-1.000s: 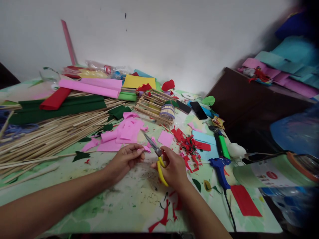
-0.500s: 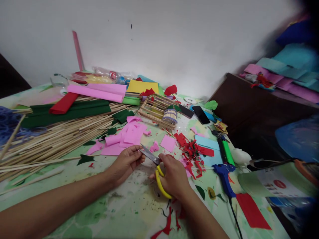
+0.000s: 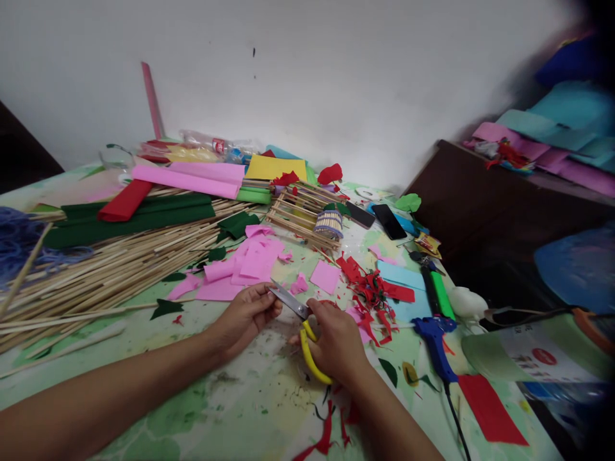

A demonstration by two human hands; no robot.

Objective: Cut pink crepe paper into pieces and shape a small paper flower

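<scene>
Yellow scissors [image 3: 302,310], one pair in right hand [image 3: 339,336], one glue gun [image 3: 436,344]

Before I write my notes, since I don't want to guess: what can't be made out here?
All in the head view:
What, if anything, the left hand pinches: too small, and the hand covers it.
Part of the handles of the scissors: behind the right hand.
Small print on the label: blurred.
Rest of the blue yarn: cut off, left edge.
Cord's end: cut off, bottom edge.
</scene>
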